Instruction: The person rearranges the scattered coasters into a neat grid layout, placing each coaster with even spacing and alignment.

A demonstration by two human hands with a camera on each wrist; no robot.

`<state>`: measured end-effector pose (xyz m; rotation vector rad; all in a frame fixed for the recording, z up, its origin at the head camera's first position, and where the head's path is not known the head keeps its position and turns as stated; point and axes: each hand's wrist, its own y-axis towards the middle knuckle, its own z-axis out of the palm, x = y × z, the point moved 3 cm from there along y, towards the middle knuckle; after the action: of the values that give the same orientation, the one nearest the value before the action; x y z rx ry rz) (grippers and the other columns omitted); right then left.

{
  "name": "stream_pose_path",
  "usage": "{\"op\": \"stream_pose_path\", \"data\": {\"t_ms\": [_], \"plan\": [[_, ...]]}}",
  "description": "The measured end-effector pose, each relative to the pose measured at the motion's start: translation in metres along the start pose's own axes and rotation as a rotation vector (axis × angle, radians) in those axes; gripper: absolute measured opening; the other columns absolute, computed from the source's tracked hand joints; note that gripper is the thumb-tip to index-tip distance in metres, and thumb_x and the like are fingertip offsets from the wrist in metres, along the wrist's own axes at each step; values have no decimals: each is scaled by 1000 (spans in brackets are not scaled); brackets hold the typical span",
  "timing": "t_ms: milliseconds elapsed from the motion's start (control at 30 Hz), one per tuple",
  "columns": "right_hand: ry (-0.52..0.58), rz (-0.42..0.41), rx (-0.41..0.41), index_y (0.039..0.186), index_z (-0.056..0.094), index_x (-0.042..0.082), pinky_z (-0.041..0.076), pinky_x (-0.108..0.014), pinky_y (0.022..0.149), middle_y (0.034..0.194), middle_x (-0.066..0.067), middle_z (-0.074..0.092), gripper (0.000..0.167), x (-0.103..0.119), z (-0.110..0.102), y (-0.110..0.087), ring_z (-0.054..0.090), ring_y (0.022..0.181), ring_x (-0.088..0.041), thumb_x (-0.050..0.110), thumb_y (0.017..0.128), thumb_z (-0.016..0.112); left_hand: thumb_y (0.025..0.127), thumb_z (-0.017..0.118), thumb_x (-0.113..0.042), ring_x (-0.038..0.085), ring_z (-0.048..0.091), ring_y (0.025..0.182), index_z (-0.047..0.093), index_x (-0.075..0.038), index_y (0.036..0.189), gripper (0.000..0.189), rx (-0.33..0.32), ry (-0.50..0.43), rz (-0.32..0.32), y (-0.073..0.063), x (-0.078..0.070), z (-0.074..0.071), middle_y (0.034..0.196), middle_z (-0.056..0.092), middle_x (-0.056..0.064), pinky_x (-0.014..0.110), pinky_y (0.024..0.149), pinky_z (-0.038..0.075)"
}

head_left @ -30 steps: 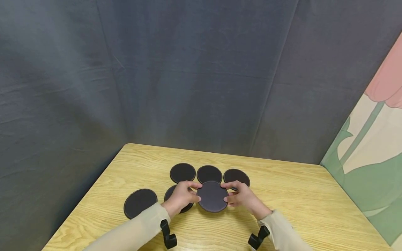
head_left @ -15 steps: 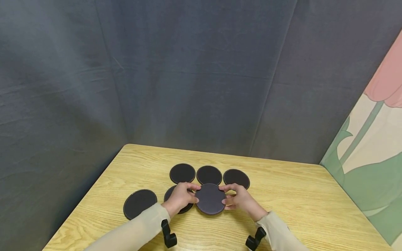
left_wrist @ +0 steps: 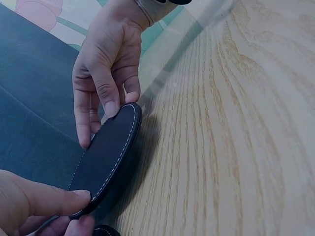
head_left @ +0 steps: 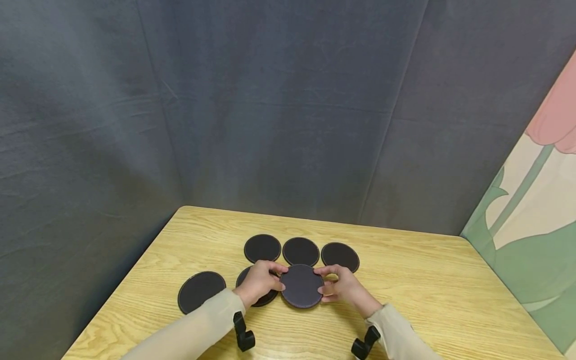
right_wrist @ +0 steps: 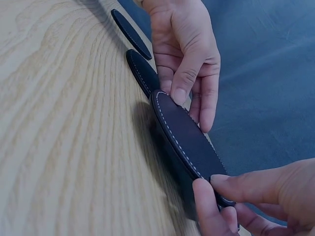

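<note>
Between both hands is a round, dark leather-look coaster (head_left: 302, 286) with pale stitching along its edge. My left hand (head_left: 259, 281) pinches its left side between thumb and fingers. On the opposite side, my right hand (head_left: 347, 288) grips the rim the same way. In the right wrist view, the held coaster (right_wrist: 189, 135) hovers close over the wood, its shadow below. Another coaster (head_left: 269, 298) lies flat on the table, partly hidden by my left hand. Three more form a back row: a left coaster (head_left: 262, 248), a middle coaster (head_left: 301, 251) and a right coaster (head_left: 340, 257).
A separate coaster (head_left: 200, 291) lies farther left, its lower edge next to my left sleeve (head_left: 198, 325). The wooden table (head_left: 432, 290) reaches back to a dark grey curtain (head_left: 288, 110). On the right hangs a tulip-patterned cloth (head_left: 535, 240).
Both hands have brought the held coaster slightly toward me and a little left during the first half second. Since then they have barely moved. The coasters on the table stay in place.
</note>
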<state>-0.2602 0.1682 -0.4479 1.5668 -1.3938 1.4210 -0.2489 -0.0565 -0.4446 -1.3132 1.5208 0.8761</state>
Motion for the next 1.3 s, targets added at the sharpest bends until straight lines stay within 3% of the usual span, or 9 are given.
{"op": "stream_pose_path", "data": {"t_ms": [333, 667, 1000, 1300], "plan": [[-4, 15, -4, 123, 58, -9, 60, -38, 66, 128, -25, 46, 46, -1, -1, -2, 59, 77, -19, -17, 78, 67, 70, 77, 9, 21, 58, 92, 73, -3, 106, 38, 9, 47, 1, 3, 3, 1, 104, 64, 11, 33, 76, 54], [-12, 21, 7, 123, 58, -10, 60, -37, 65, 129, -24, 48, 45, -5, 1, 0, 59, 77, -19, -17, 79, 67, 71, 77, 8, 22, 58, 93, 74, -3, 105, 36, 11, 115, 8, 2, 2, 3, 103, 64, 10, 34, 76, 54], [-41, 8, 15, 123, 58, -10, 59, -35, 64, 127, -25, 48, 46, -5, 3, 1, 57, 69, -17, -16, 79, 67, 72, 78, 7, 23, 57, 93, 74, -3, 106, 36, 23, 208, 19, 5, -4, 3, 101, 63, 11, 33, 74, 54], [-88, -4, 4, 122, 60, -8, 59, -34, 63, 121, -25, 49, 46, -6, 2, 1, 59, 68, -17, -16, 78, 68, 70, 79, 8, 28, 60, 100, 73, -2, 107, 39, 44, 296, -4, 10, -11, 9, 104, 66, 10, 39, 83, 54]]}}
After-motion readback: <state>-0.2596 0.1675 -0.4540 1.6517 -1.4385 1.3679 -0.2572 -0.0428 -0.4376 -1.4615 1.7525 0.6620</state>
